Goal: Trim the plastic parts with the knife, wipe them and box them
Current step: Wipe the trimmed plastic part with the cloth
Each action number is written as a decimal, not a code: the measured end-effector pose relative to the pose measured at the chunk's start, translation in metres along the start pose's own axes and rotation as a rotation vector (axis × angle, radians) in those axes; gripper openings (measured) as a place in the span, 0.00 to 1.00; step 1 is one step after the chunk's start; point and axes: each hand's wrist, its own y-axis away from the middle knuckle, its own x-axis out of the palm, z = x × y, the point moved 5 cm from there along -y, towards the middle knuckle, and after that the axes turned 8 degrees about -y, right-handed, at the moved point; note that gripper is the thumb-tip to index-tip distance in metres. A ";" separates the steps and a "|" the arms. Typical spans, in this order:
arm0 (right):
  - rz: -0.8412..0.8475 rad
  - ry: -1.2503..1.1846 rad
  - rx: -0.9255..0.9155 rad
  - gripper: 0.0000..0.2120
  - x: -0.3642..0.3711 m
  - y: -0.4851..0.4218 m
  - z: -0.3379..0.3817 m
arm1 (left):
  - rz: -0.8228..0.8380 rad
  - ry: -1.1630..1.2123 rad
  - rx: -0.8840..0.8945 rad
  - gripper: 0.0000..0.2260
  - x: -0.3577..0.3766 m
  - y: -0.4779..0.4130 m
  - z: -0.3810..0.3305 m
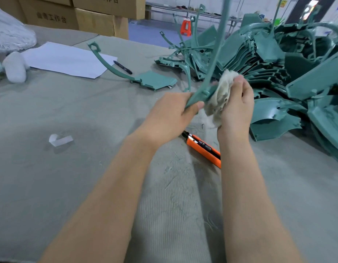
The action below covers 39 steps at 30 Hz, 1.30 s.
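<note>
Head view: we work over a grey cloth table (50,186), a big pile of teal plastic parts (278,73) heaped at our right. Behind stand cardboard boxes (69,14) printed with Chinese characters — too blurred to read with certainty. Our left hand (168,116) grips a teal part (213,59), its long arm rising upright; our right hand (238,105) presses a white rag (221,93) against it. Below lies the orange knife (204,150) — untouched.

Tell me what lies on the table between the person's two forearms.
In the head view, the orange utility knife lies on the grey table cover between the forearms, just below the left hand gripping the green part and the right hand holding the cloth.
</note>
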 end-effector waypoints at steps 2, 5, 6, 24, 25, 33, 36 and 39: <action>0.157 0.051 -0.160 0.18 0.015 0.013 0.013 | -0.029 0.007 -0.015 0.17 -0.003 0.000 0.003; 0.402 0.193 -0.262 0.09 0.034 0.025 0.016 | -0.028 -0.006 -0.002 0.17 -0.005 0.001 0.004; 0.404 0.200 -0.227 0.08 0.034 0.023 0.014 | -0.017 -0.021 0.007 0.17 -0.005 0.001 0.004; -0.007 0.193 -0.108 0.14 0.010 0.003 -0.006 | 0.030 -0.217 0.105 0.19 0.001 0.000 -0.011; -0.042 0.165 -0.079 0.16 0.007 0.000 -0.008 | 0.032 -0.203 0.108 0.19 0.001 0.001 -0.011; -0.130 0.039 0.135 0.09 -0.006 -0.010 -0.021 | 0.041 -0.040 0.030 0.10 -0.003 0.001 0.003; -0.173 -0.028 0.084 0.13 -0.013 -0.006 -0.016 | 0.000 0.066 -0.014 0.12 -0.011 0.002 0.011; -0.037 -0.079 -0.012 0.09 -0.006 0.001 -0.002 | -0.006 0.082 -0.025 0.14 -0.013 0.001 0.010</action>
